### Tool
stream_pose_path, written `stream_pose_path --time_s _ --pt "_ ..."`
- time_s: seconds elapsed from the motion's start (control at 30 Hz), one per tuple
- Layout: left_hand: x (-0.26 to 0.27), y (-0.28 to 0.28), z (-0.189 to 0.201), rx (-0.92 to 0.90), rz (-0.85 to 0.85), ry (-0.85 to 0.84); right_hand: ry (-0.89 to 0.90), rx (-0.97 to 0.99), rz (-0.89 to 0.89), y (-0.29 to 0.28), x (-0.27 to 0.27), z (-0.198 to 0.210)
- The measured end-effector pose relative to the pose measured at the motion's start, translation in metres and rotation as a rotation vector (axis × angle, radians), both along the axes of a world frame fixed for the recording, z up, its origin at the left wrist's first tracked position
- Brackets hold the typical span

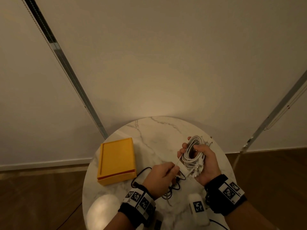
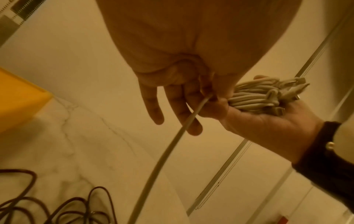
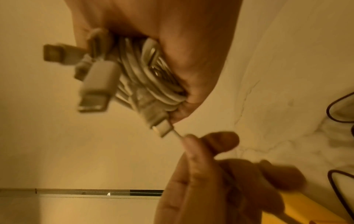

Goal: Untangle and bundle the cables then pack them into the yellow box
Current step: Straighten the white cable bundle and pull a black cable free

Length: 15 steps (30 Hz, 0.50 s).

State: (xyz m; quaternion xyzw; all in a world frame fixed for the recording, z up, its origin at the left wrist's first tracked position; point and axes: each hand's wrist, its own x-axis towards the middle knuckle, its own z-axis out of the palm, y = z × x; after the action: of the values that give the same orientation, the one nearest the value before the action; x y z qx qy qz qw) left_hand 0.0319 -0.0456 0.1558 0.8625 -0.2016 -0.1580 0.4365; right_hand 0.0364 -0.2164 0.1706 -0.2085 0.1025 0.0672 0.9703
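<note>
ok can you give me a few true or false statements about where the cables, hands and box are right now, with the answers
1. The right hand grips a coil of white cables. True.
2. The left hand rests flat on the table. False: it pinches a loose white strand leading to the coil.
3. The yellow box already holds the white cables. False: they are in the right hand, apart from the box.
4. Dark cables lie loose on the table. True.
5. The box sits on the floor. False: it sits on the table.
</note>
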Motion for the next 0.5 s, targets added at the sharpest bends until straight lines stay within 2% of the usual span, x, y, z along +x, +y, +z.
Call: stream_pose_path --time_s 0.1,0.17,0.23,0.3,0.33,0.43,0.5 --pt "-0.002 0.003 -0.003 0.078 0.001 0.018 0.052 -0.174 -0.132 -0.001 0.000 0.001" --pt "-0.004 0.003 -0.005 0.158 -0.031 0.005 0.041 -0.479 -0.242 -0.003 0.003 -0.007" --pt "-0.005 0.004 -0.006 0.233 -0.057 -0.054 -0.017 -0.890 -0.339 -0.007 0.003 -0.009" --pt "-0.004 0.004 -0.004 0.267 -0.049 -0.137 -0.144 -1.228 -0.340 -0.010 0.002 -0.011" --pt "-0.003 0.005 -0.003 0.274 -0.040 -0.176 -0.196 -1.333 -0.316 -0.010 0.001 -0.011" --pt "0.006 0.008 -0.001 0.289 -0.089 -0.277 -0.213 -1.532 -0.275 -0.009 -0.001 -0.016" --pt "0.009 0.007 0.002 0.278 -0.180 -0.353 -0.151 -1.554 -0.271 -0.007 -0.001 -0.020"
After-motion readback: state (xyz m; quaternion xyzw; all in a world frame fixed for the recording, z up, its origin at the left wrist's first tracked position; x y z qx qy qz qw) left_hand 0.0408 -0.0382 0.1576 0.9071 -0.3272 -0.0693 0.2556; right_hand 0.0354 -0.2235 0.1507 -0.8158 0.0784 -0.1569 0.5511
